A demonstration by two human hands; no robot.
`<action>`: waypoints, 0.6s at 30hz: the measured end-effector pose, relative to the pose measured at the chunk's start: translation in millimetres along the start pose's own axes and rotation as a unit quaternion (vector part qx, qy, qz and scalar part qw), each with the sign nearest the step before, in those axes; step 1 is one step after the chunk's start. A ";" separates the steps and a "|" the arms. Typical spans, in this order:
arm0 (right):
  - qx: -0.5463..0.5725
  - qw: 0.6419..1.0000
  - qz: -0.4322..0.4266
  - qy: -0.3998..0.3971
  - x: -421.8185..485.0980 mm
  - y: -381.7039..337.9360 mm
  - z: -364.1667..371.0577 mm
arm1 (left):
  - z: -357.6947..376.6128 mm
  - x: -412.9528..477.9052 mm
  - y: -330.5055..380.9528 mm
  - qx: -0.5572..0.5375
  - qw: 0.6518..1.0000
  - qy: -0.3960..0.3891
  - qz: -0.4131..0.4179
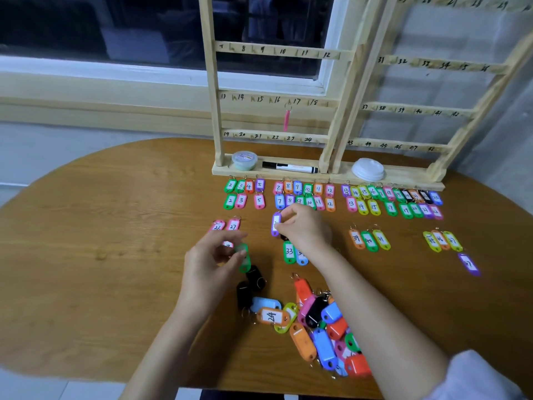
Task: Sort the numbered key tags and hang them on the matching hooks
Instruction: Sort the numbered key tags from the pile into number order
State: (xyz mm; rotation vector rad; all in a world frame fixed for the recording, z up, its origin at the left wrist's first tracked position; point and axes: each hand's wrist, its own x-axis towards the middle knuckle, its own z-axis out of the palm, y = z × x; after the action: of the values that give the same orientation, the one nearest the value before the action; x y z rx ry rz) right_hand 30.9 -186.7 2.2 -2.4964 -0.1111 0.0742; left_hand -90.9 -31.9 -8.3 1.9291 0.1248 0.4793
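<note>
— Where are our hands?
— Our right hand [302, 226] pinches a glossy purple oblong tag [276, 225] over the wood-grain counter [115, 226]. Our left hand [213, 261] blurs beside a green tag [244, 262]; we cannot tell its grip.

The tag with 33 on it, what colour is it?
The tag is green with a white label, in the head view.

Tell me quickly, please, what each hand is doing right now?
Left hand: blurred over a green key tag; grip cannot be told.
Right hand: pinching a purple key tag.
</note>
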 end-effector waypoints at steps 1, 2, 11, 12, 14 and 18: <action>-0.015 1.000 0.004 0.001 0.4 -0.2 1.6 | -0.8 -0.1 -0.4 -0.014 1.000 0.004 -0.012; -0.027 1.000 0.007 0.003 1.1 0.0 2.9 | -1.4 -0.2 -0.3 -0.030 0.999 0.009 -0.021; -0.039 0.999 -0.001 0.009 -0.8 2.4 0.2 | -2.3 -1.4 -2.7 -0.084 0.993 0.039 -0.071; -0.036 0.999 -0.008 0.012 -3.1 1.6 -4.2 | -2.4 -1.8 -2.4 -0.091 0.992 0.039 -0.076; -0.028 0.999 -0.027 0.028 -9.8 -0.8 -16.8 | -2.3 -2.4 -1.3 -0.109 0.989 0.038 -0.088; 0.040 0.997 -0.054 0.048 -36.4 0.0 -43.8 | -0.4 -6.2 8.6 -0.178 0.974 0.029 -0.138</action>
State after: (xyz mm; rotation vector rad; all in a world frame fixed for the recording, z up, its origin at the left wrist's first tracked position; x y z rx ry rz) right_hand -1.8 -216.4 38.2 -2.4046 -0.1997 -0.0857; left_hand -97.9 -37.0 -2.1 1.5190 0.3192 0.3444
